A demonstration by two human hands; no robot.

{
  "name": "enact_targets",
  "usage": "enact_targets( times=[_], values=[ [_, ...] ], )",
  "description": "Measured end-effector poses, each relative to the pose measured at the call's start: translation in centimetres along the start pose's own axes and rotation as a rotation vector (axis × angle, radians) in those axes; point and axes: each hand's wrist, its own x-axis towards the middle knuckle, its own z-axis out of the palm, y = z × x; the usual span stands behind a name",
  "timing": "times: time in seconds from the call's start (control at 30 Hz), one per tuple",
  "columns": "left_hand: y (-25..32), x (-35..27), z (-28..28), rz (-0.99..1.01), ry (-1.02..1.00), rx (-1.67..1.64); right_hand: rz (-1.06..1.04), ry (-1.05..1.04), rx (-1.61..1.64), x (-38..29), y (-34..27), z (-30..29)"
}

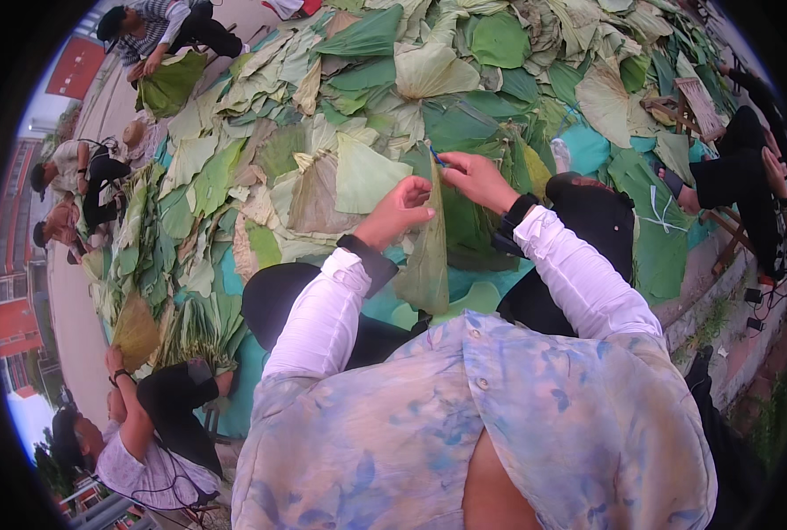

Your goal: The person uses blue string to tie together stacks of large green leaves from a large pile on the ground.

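Observation:
A large dried leaf, folded lengthwise (428, 265), stands on end between my knees, its narrow tip upward. My right hand (483, 180) pinches a thin blue item (436, 155) between thumb and forefinger, right at that tip; whether it is a tool or a tie I cannot tell. Left of the fold is my left hand (397, 211), fingers curled and apart from the thumb, whose tip lies by the leaf's edge. Around both hands spread green and pale dried leaves, among them a pale fan-shaped one (370, 173) and a brownish one (322, 192).
A teal ground sheet (234, 391) shows under the leaf heap. At left, a seated person (142, 437) holds a yellowish leaf (135, 331); farther up, another person (161, 30) holds a green one (170, 83). Wooden stools (731, 238) and a seated person's legs (731, 179) are at right.

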Motion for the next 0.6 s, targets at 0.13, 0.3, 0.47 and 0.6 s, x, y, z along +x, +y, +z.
enact_targets(
  times=[0.13,0.3,0.47,0.6],
  values=[
    [0.8,2.1,-0.2,-0.043,0.088,-0.036,-0.04,0.011,-0.074,0.2,-0.1,0.2],
    [0.9,3.7,-0.5,0.056,0.251,0.15,-0.126,0.026,-0.159,0.9,-0.1,0.6],
    [0.9,3.1,-0.7,0.147,0.385,0.233,-0.082,-0.061,-0.171,0.7,-0.9,0.9],
    [1.3,2.5,-1.0,0.124,0.298,0.118,-0.137,-0.018,-0.116,0.5,0.4,1.0]
  ],
)
